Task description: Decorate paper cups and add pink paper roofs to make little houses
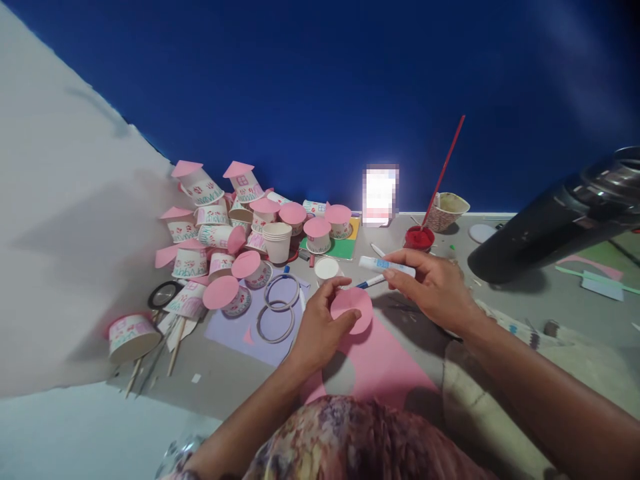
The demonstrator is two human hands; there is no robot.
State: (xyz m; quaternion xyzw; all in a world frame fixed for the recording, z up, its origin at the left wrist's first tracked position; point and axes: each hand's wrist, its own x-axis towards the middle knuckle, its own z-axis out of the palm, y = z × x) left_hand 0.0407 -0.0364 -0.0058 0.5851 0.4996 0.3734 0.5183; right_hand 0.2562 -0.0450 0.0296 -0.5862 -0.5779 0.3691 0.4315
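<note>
My left hand [320,330] pinches a pink paper circle [354,309] between thumb and fingers, held above a pink paper sheet [380,363] with a round hole cut in it. My right hand [435,287] grips a white glue stick [386,266] with a blue label, lying sideways just above and right of the circle. A blue pen [369,283] lies on the floor behind the circle.
Several decorated paper cups with pink cone roofs [220,220] are heaped at left. A lilac sheet [240,327] bears ring shapes [281,292]. A red paint pot [419,237] with a red stick, a patterned bowl [447,211] and a dark cylinder [555,227] stand right.
</note>
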